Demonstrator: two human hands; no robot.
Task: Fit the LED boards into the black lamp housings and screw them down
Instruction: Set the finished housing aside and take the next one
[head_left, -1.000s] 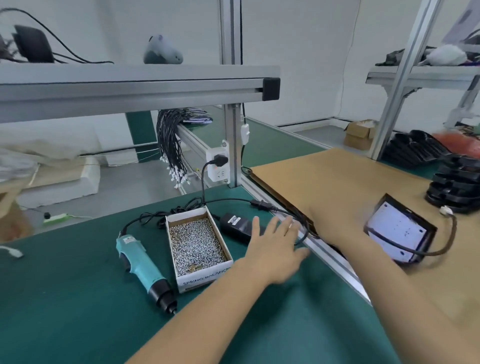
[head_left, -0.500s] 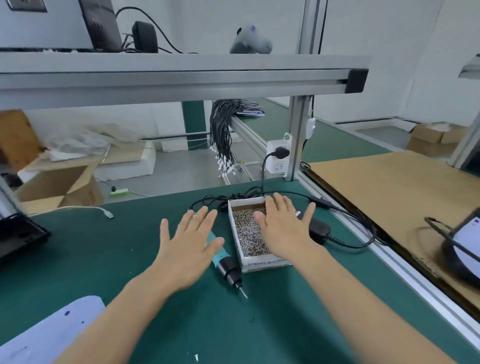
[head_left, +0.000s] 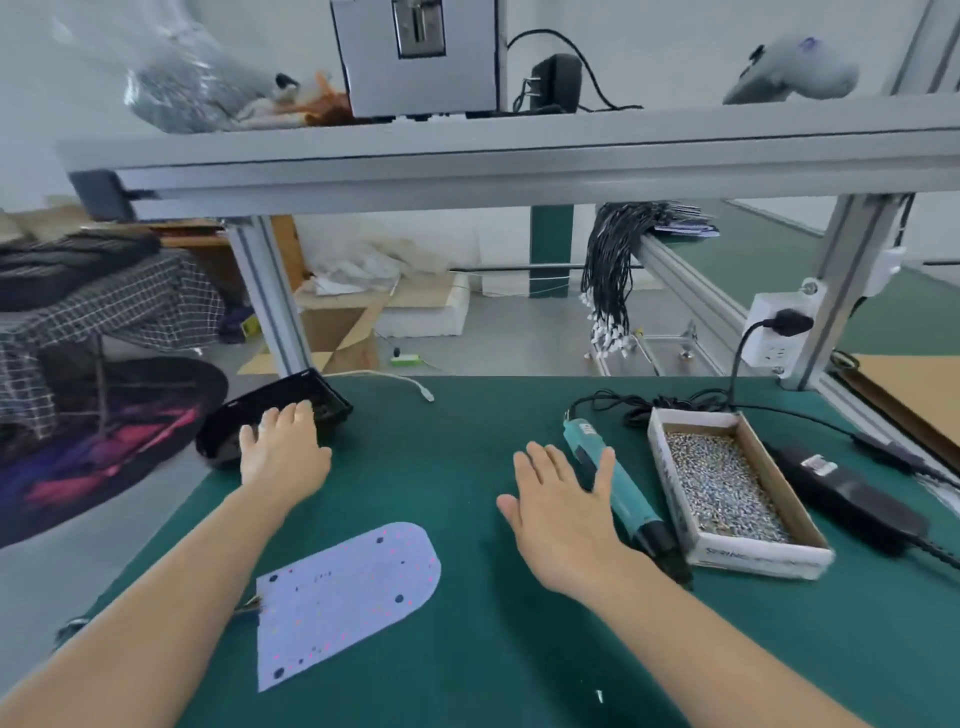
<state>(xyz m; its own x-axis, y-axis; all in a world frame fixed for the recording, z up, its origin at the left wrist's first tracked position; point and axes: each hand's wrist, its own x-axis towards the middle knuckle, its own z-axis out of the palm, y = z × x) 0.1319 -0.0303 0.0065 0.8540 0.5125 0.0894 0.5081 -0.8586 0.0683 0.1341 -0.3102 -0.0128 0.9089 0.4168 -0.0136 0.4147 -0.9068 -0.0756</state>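
A black lamp housing sits at the far left corner of the green bench. My left hand lies over its near edge with fingers straight. A white LED board lies flat near the front, between my forearms. My right hand hovers open above the mat, just left of the teal electric screwdriver. A cardboard box of small screws stands right of the screwdriver.
A black power adapter and its cables lie at the right. A wall socket hangs on the aluminium post. A bundle of black wires hangs behind the bench. The overhead shelf carries a grey box and other items.
The view has swung left. My left hand has reached out to the black housing at the far left, and my right hand has left the screw box and moved left past the screwdriver.
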